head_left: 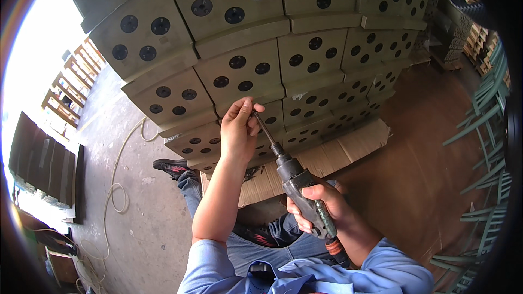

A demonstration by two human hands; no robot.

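My right hand (pixel 330 204) clamps the power driver (pixel 295 177), partly covering it; left hand (pixel 238 126) curls at the bit (pixel 265 130), pinch or not, I can't tell.

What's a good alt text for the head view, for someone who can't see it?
A person's right hand grips a dark power driver, the left hand at the tip of its long bit. Beyond are stacked tan blocks with round black discs.
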